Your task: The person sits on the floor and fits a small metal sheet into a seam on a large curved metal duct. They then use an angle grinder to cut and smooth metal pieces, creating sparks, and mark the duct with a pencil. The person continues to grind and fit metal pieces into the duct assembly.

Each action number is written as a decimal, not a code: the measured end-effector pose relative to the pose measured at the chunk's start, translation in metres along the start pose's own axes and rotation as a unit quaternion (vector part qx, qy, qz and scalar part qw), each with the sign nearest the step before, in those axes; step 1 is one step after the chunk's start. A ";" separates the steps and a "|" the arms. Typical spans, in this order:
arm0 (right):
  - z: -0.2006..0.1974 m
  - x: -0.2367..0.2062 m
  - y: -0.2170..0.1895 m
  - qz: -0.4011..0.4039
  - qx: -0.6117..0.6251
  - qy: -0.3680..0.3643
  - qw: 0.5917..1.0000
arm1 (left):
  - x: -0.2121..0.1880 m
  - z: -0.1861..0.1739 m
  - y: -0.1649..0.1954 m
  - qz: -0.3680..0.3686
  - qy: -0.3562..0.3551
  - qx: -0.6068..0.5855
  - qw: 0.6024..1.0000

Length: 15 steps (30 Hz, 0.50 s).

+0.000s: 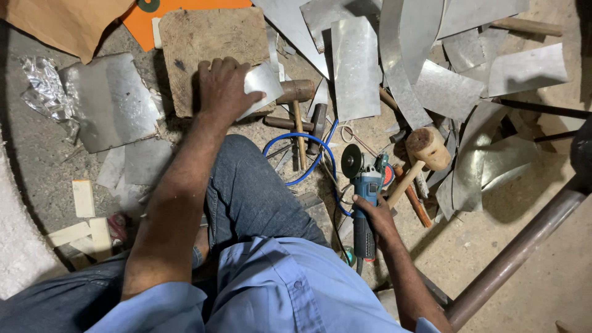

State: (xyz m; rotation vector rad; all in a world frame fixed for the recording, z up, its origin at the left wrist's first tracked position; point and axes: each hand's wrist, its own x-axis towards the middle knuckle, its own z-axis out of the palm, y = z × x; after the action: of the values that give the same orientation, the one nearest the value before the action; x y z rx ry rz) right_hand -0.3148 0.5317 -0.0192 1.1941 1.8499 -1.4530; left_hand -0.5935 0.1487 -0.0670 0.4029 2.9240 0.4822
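Observation:
My left hand (223,86) presses a small flat piece of sheet metal (264,84) onto a worn wooden block (206,40) on the floor, fingers wrapped over the piece's left edge. My right hand (377,217) grips the body of a blue angle grinder (364,185), whose dark disc (352,161) points away from me, down near the floor to the right of my knee. A blue cable (308,139) loops from the grinder across the floor.
Many cut sheet-metal pieces (354,65) lie scattered ahead and to the right. A wooden mallet (425,151) and hammers (296,92) lie between block and grinder. A large sheet (108,102) lies left. A metal tube (518,253) slants at the right.

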 end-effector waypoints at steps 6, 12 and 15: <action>0.009 0.003 -0.013 -0.011 -0.032 0.000 0.999 | -0.024 0.013 0.007 0.015 0.001 0.099 0.995; 0.017 0.003 -0.023 -0.032 -0.044 -0.026 0.998 | -0.044 0.001 -0.002 0.002 0.041 0.051 0.998; 0.021 0.013 -0.023 -0.035 -0.052 -0.020 0.998 | -0.049 -0.003 0.001 0.025 0.001 0.066 0.997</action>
State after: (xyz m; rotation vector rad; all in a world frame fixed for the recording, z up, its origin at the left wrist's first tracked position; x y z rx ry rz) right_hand -0.3437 0.5152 -0.0242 1.0541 1.9320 -1.3885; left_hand -0.5473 0.1348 -0.0583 0.4950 2.9631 0.2959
